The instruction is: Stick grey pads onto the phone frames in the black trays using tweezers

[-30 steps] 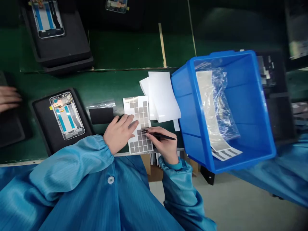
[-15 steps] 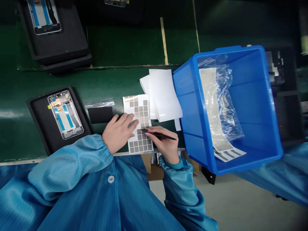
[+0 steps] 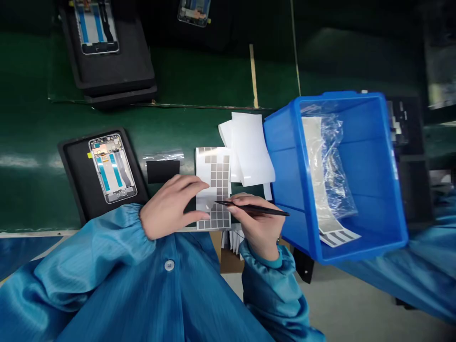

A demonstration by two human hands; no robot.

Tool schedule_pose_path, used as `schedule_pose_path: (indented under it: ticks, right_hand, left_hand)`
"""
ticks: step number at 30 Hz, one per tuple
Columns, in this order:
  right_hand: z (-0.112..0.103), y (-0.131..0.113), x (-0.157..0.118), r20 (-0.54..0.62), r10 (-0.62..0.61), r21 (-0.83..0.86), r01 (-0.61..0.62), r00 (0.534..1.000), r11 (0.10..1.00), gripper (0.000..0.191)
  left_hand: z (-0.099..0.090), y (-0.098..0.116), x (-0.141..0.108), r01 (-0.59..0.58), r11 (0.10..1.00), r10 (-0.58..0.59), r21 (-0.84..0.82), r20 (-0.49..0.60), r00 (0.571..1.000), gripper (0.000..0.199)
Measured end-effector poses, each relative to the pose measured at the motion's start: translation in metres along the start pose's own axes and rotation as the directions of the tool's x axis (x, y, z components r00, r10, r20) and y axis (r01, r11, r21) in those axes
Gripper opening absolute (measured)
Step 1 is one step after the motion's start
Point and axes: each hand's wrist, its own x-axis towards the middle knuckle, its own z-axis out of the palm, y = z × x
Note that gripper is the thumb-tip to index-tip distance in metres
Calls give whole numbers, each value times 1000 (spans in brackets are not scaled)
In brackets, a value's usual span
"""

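Note:
A white sheet with grey square stickers lies at the table's front edge. My left hand is at the sheet's left side, thumb and fingers apart, with nothing visible between them. My right hand grips black tweezers, whose tips point left over the lower part of the sheet. Left of the sheet is a black rectangle in clear film. Further left, an opened phone rests in a black tray.
A blue bin on the right holds clear plastic film and a strip of backing paper. White papers lie against it. Stacked black trays with another phone stand at the back left. A person's blue sleeve shows at right.
The view has shifted, so the table items appear further right. My left hand has drawn back left and its thumb and fingers have spread. The tweezers have lifted a little from the sheet.

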Motion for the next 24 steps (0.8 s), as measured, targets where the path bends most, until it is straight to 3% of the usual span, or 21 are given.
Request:
schedule_pose_path:
  ticks: [3,5,11,20,24]
  right_hand:
    - [26,-14,7,73,-12,58,8,997,998,27]
    - [45,-21,11,114,-4,84,-6,993,996,25]
    - [99,-32,19,202,115,83,-134,973,988,18]
    - [150,-36,25,287,126,-15,-127,949,992,13]
    - [165,-33,28,260,143,-87,-124,955,988,13]
  left_hand:
    - [-22,-4,-14,61,978,-71,-197,-43,997,19]
    - [-32,-10,-24,86,964,-107,-252,-70,992,11]
    - [-56,-34,-58,209,928,-270,-308,-170,948,9]
    - [-74,-66,-96,190,933,-271,-306,-250,930,11]
    - [-81,-80,-109,192,936,-283,-296,-304,910,11]
